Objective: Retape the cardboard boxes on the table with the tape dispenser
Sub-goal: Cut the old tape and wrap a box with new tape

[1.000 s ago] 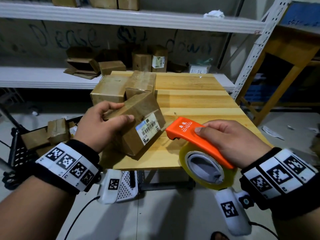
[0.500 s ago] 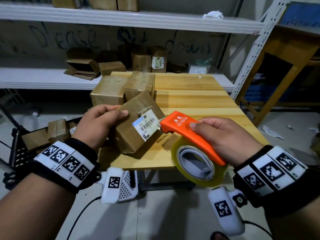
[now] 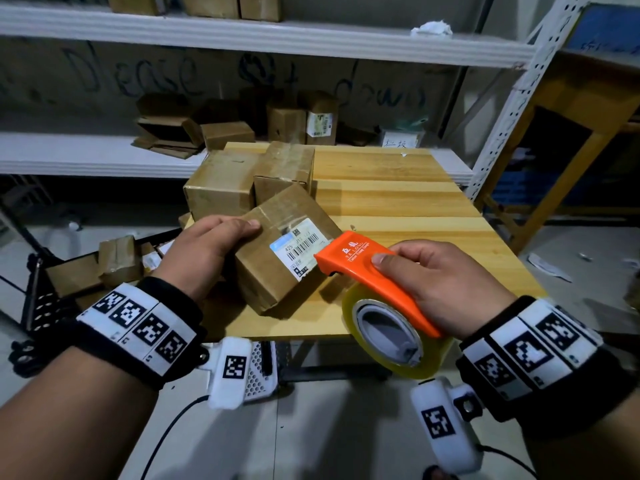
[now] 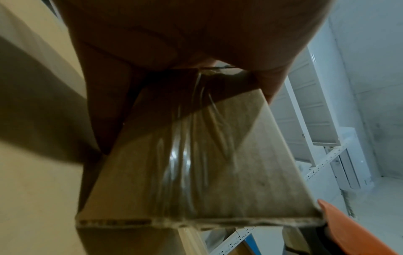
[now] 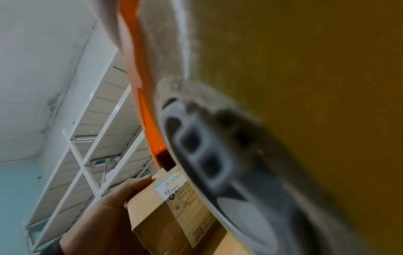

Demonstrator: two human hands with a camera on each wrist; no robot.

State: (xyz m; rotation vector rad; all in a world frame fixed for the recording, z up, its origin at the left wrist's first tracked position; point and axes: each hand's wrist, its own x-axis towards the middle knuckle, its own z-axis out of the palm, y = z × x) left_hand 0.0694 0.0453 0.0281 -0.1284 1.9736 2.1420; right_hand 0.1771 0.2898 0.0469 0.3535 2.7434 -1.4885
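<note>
A small cardboard box (image 3: 273,268) with a white barcode label (image 3: 298,249) stands tilted on the near left part of the wooden table (image 3: 398,202). My left hand (image 3: 207,251) grips its upper left end, thumb on top. In the left wrist view old clear tape runs down the cardboard box (image 4: 196,163) face under my fingers. My right hand (image 3: 433,282) holds the orange tape dispenser (image 3: 367,271), with a yellowish tape roll (image 3: 391,334) hanging off it. The dispenser's front edge touches the box's right side by the label. The orange tape dispenser (image 5: 148,120) meets the box (image 5: 174,215) in the right wrist view too.
Two more cardboard boxes (image 3: 221,185) (image 3: 284,168) stand behind the held one on the table. White metal shelves (image 3: 86,154) behind carry several boxes. A dark cart (image 3: 86,271) with boxes sits low on the left. A wooden frame (image 3: 554,133) stands to the right.
The dispenser has moved left and forward until its front edge touches the box. My left hand turned the box and set it lower on the table, label facing up.
</note>
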